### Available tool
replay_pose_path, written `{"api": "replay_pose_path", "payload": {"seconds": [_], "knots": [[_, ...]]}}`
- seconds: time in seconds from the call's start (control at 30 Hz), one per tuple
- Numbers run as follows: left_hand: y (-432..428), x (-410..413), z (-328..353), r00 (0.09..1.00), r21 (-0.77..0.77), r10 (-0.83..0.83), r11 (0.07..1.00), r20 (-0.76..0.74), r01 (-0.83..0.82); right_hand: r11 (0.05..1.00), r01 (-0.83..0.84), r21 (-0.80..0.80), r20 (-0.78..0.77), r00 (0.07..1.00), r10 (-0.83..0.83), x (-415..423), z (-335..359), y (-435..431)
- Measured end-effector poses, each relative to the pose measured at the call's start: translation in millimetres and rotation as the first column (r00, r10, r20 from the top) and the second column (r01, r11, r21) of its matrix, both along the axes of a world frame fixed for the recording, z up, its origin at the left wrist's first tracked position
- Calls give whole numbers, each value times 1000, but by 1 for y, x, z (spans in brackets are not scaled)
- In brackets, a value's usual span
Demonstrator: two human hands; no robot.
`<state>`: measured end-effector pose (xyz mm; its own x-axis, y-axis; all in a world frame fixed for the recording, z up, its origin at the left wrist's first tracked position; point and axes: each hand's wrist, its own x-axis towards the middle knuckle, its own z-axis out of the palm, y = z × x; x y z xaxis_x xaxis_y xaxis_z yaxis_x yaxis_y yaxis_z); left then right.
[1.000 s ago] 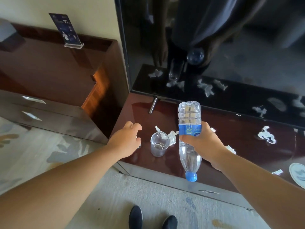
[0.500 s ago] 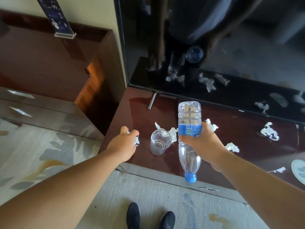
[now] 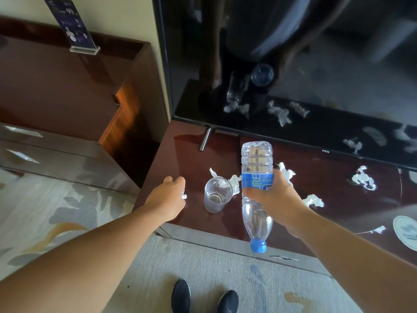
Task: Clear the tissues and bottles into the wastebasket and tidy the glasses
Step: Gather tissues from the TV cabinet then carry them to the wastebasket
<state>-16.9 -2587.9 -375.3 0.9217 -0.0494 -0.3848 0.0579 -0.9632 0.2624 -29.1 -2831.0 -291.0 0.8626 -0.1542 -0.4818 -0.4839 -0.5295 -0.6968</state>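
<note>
My right hand (image 3: 276, 201) grips a clear plastic bottle (image 3: 256, 193) with a blue label, held upside down so its blue cap points at the floor. My left hand (image 3: 166, 199) is curled over a small white tissue scrap (image 3: 184, 196) at the left end of the dark glossy TV cabinet (image 3: 194, 154). An upright clear glass (image 3: 217, 194) stands between my hands. Crumpled tissues lie behind the glass (image 3: 234, 181), behind the bottle (image 3: 287, 173), beside my right wrist (image 3: 313, 201) and further right (image 3: 363, 180). No wastebasket is in view.
A black TV (image 3: 293, 64) stands at the back of the cabinet on a metal foot (image 3: 205, 139). A round white coaster (image 3: 406, 231) lies at the right edge. To the left is a lower wooden unit with a sign stand (image 3: 74, 26). My black shoes (image 3: 203, 297) are on the carpet.
My left hand has moved slightly left and closed over the small tissue scrap. The view has shifted a little; the right hand keeps the bottle inverted in the same place.
</note>
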Motion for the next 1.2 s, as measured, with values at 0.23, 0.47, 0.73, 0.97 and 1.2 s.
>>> {"api": "replay_pose_path", "payload": {"seconds": [0.23, 0.47, 0.73, 0.97, 1.2], "knots": [[-4, 11, 39, 991, -41, -17, 999, 133, 22, 1000, 7, 20, 59, 998, -8, -5, 23, -3], [-15, 20, 83, 970, -73, -82, 992, 228, 102, 999, 40, 25, 121, 992, -42, -14, 51, -15], [-24, 24, 110, 903, -78, -138, 980, 407, 185, 995, 98, 12, 168, 981, -98, -25, 69, -29], [-30, 26, 120, 897, -77, -126, 982, 423, 174, 993, 111, 32, 180, 977, -114, -33, 79, -36], [-51, 18, 126, 905, -88, -85, 987, 416, 133, 997, 50, 62, 190, 980, -61, -25, 75, -59]]}}
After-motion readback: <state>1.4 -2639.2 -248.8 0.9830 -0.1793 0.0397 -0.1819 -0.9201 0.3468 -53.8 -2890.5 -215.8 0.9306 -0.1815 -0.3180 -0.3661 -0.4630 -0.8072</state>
